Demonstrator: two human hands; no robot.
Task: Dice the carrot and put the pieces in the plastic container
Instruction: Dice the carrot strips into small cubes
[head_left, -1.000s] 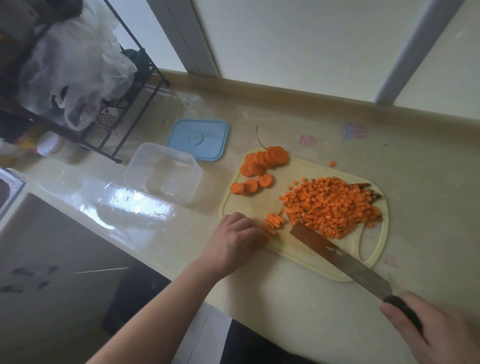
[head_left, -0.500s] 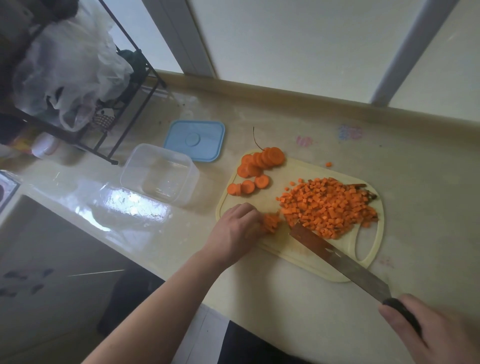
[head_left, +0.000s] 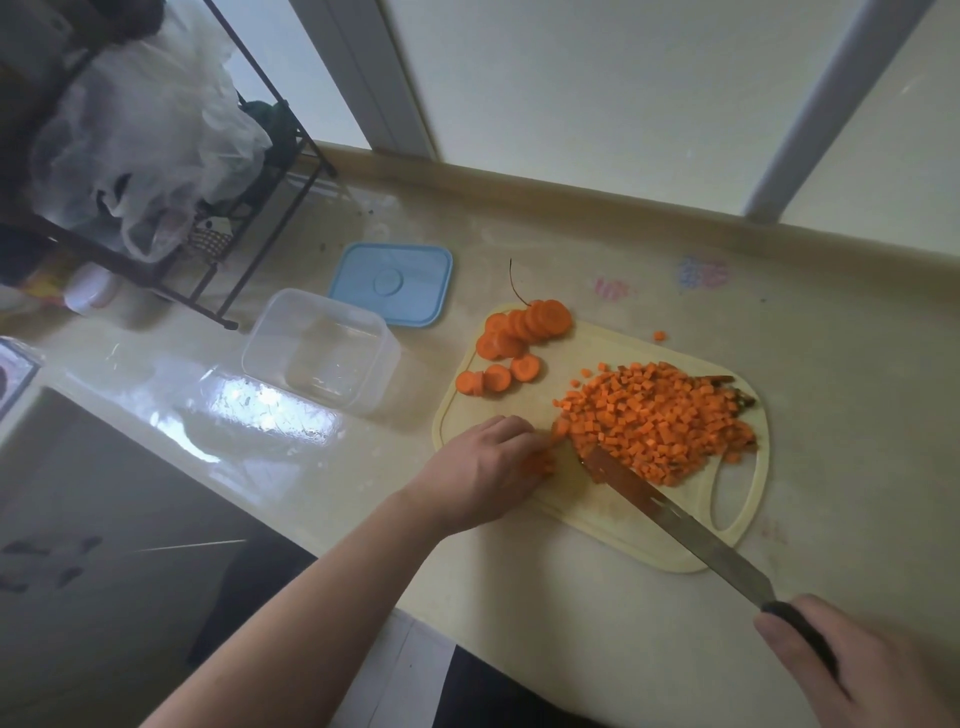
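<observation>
Head cam, only view I've got: I'd say I'm past halfway. A big heap of small orange carrot cubes (head_left: 660, 421) sits on the pale yellow plastic cutting board (head_left: 597, 514), far right of it. My left hand (head_left: 483, 467) has its fingers curled over a small bunch of carrot strips (head_left: 537, 462) at the near left. My right hand (head_left: 852, 665) grips the black-handled long kitchen knife (head_left: 675, 514). Left to do: about ten round orange carrot slices (head_left: 514, 343) uncut, and the clear square plastic container (head_left: 319, 351) has no carrot in it, blue lid (head_left: 392, 283) lying off behind.
</observation>
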